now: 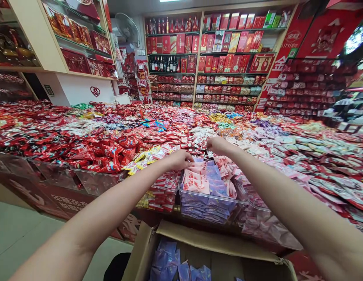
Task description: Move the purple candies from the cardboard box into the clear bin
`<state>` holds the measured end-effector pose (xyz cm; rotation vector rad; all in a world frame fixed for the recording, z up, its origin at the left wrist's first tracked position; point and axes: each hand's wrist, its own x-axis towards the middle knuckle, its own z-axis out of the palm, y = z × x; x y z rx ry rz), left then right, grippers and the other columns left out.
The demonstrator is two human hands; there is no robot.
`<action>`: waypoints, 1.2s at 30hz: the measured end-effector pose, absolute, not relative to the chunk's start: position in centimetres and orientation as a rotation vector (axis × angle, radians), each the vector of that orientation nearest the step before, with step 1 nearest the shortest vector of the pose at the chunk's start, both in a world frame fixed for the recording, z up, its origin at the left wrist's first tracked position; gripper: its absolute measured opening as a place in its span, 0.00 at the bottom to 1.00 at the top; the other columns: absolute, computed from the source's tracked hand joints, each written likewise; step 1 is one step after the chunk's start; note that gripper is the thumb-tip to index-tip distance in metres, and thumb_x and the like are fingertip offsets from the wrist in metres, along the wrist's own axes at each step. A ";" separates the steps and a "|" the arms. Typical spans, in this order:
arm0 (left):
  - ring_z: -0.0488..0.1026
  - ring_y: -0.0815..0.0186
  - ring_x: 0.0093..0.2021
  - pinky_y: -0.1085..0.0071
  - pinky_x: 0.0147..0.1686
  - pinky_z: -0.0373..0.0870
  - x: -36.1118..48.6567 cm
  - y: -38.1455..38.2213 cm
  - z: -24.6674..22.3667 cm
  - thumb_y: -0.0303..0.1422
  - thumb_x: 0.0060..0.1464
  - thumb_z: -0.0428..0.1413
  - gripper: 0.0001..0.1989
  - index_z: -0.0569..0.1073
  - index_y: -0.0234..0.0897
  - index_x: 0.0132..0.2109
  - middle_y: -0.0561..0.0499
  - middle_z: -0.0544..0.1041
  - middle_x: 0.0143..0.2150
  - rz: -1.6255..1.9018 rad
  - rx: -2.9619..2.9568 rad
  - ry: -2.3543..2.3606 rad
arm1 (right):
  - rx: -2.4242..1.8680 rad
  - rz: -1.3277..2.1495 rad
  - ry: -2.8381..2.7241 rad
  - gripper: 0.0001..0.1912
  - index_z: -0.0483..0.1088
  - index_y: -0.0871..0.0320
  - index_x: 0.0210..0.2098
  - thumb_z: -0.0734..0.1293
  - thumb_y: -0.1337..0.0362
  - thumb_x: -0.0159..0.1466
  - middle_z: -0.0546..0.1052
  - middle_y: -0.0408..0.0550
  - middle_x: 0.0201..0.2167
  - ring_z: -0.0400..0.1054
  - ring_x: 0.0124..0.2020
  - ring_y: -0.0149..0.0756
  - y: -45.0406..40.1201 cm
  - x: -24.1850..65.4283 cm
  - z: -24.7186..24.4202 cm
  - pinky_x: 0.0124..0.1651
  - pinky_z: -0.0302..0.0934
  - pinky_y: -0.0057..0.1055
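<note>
My left hand (181, 159) is at the back left of a clear plastic bin (213, 198), with its fingers bent at a pink packet (196, 182); what it holds, if anything, is too small to tell. My right hand (218, 145) is above the bin's back edge, beside white and red packets (200, 134), its fingers curled and their tips hidden. Pink packets lie on the left of the bin, next to purple packets (215, 177). More purple packets (166, 255) lie inside an open cardboard box (210, 239) below the bin.
Red packets (90, 154) fill neighbouring bins on the left, yellow packets (146, 158) lie nearer. Pale packets (322, 146) are heaped on the right. Shelves (196, 58) with bottles and red boxes stand behind. The box's raised flaps border the bin's front.
</note>
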<state>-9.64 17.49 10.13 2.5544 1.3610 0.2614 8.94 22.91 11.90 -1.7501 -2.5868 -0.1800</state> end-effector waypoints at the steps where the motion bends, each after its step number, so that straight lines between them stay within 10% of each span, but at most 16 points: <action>1: 0.69 0.69 0.30 0.79 0.26 0.59 -9.7 17.4 10.2 0.30 0.47 0.49 0.13 0.75 0.35 0.39 0.51 0.77 0.32 0.261 2.554 1.357 | -1.791 -0.172 -2.631 0.13 0.72 0.58 0.34 0.62 0.73 0.50 0.75 0.49 0.33 0.68 0.35 0.36 23.1 9.5 11.5 0.32 0.57 0.25; 14: 0.70 0.69 0.30 0.78 0.26 0.59 -9.7 17.4 10.4 0.29 0.47 0.50 0.12 0.75 0.35 0.38 0.51 0.78 0.34 0.258 2.547 1.338 | -1.967 -0.226 -2.777 0.25 0.69 0.58 0.41 0.71 0.64 0.42 0.73 0.54 0.40 0.66 0.41 0.45 24.3 13.7 8.1 0.37 0.58 0.31; 21: 0.70 0.69 0.31 0.79 0.28 0.60 -10.0 17.3 10.2 0.29 0.48 0.50 0.12 0.75 0.37 0.39 0.51 0.78 0.35 0.267 2.538 1.345 | -1.913 -0.265 -2.563 0.16 0.67 0.61 0.37 0.67 0.63 0.49 0.74 0.53 0.33 0.67 0.33 0.39 24.0 14.8 10.5 0.28 0.55 0.27; 29: 0.70 0.64 0.36 0.74 0.35 0.62 -9.7 17.2 10.3 0.30 0.46 0.52 0.11 0.75 0.36 0.37 0.48 0.76 0.35 0.352 2.618 1.411 | -1.340 0.786 -2.325 0.09 0.67 0.60 0.35 0.64 0.66 0.53 0.74 0.44 0.25 0.66 0.23 0.27 22.2 9.6 9.6 0.24 0.59 0.22; 36: 0.68 0.65 0.42 0.74 0.39 0.62 -9.0 17.6 10.1 0.25 0.48 0.47 0.17 0.69 0.35 0.46 0.46 0.73 0.43 0.505 2.645 1.503 | -1.339 1.010 -2.232 0.10 0.70 0.61 0.37 0.61 0.72 0.56 0.72 0.43 0.25 0.63 0.21 0.23 21.6 8.3 8.1 0.25 0.63 0.22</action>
